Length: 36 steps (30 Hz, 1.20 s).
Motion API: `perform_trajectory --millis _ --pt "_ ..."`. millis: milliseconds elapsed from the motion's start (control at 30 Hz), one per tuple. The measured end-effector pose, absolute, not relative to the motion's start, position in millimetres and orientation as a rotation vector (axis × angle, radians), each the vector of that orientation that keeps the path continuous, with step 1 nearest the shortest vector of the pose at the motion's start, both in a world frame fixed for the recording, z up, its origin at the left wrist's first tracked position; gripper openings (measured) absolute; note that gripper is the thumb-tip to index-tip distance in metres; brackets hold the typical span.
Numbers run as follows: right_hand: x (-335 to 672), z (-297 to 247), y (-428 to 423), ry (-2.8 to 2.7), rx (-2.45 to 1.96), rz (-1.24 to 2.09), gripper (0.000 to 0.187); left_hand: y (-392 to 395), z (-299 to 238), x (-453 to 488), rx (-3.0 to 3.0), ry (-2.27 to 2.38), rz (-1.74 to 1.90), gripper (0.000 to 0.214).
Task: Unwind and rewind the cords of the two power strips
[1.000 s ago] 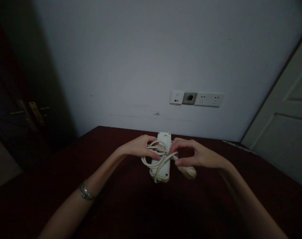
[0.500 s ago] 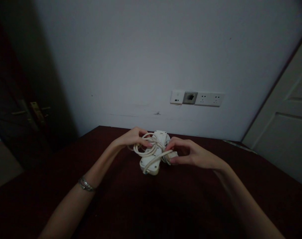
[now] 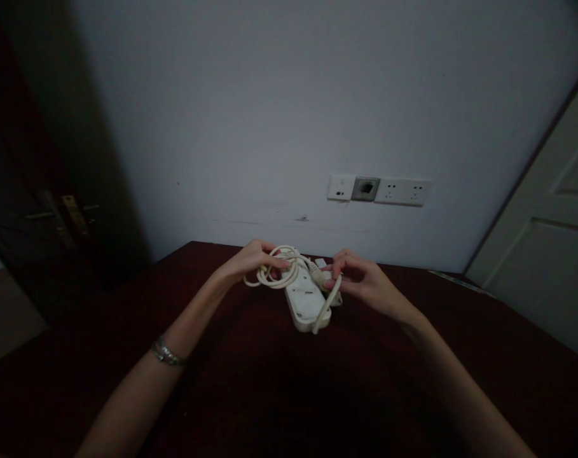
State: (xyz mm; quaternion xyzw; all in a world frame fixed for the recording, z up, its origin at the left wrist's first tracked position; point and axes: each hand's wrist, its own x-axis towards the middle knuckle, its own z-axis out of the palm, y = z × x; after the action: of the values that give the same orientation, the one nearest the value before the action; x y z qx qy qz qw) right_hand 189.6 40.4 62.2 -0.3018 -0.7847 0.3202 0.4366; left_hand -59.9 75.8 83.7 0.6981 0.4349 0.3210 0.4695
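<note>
A white power strip (image 3: 308, 299) lies on the dark red table, its near end angled to the right. Loops of its white cord (image 3: 289, 284) are bunched over the strip's far part. My left hand (image 3: 257, 259) pinches these loops between thumb and fingers. At the strip's right side, my right hand (image 3: 362, 280) is closed on the cord where it rises from the strip's near end. A white plug (image 3: 316, 272) sits against the strip beside my right fingertips; whether the fingers also grip it I cannot tell.
The dark red tabletop (image 3: 250, 394) runs back to a pale wall (image 3: 250, 127). Wall sockets (image 3: 403, 191) and a grey network outlet (image 3: 365, 188) are set above the table. A white panelled door (image 3: 556, 254) stands at right, and a dark door with a brass handle (image 3: 74, 213) at left.
The power strip has turned, its near end swinging right. The cord loops have shifted up and left with my left hand, and the plug now shows near my right fingers.
</note>
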Motion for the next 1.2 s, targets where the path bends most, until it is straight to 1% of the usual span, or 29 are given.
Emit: perform_trajectory --millis 67,167,333,500,600,633,733,833,900,967,1033,1200 --pt "191 61 44 -1.874 -0.721 0.854 0.020 78 82 -61 1.678 1.056 0.786 0.030" --pt "193 58 50 -1.751 -0.669 0.848 0.021 84 78 -62 1.598 1.030 0.828 0.026" --pt "196 53 58 -1.540 -0.713 0.924 0.032 96 76 -66 1.219 0.815 1.043 0.018" --pt "191 53 57 -1.439 -0.842 1.066 0.032 92 88 -69 0.994 0.670 1.118 0.026" --pt "179 54 51 -1.380 -0.860 1.224 0.042 80 98 -68 0.926 0.621 1.177 0.028" --pt "175 54 50 -1.366 -0.856 1.272 0.042 75 101 -67 0.908 0.618 1.193 0.029" --pt "166 53 46 -1.346 -0.814 1.363 0.031 61 109 -65 0.881 0.577 1.209 0.030" --pt "168 53 47 -1.404 -0.827 1.295 0.024 49 117 -65 0.861 0.517 1.216 0.028" --pt "172 53 47 -1.461 -0.846 1.188 0.025 44 122 -67 0.850 0.502 1.207 0.030" --pt "175 54 46 -1.484 -0.820 1.154 0.030 42 125 -69 0.852 0.490 1.200 0.032" --pt "175 55 43 -1.468 -0.772 1.228 0.031 42 125 -69 0.859 0.485 1.191 0.033" --pt "174 53 42 -1.349 -0.678 1.478 0.026 46 119 -65 0.897 0.583 1.151 0.038"
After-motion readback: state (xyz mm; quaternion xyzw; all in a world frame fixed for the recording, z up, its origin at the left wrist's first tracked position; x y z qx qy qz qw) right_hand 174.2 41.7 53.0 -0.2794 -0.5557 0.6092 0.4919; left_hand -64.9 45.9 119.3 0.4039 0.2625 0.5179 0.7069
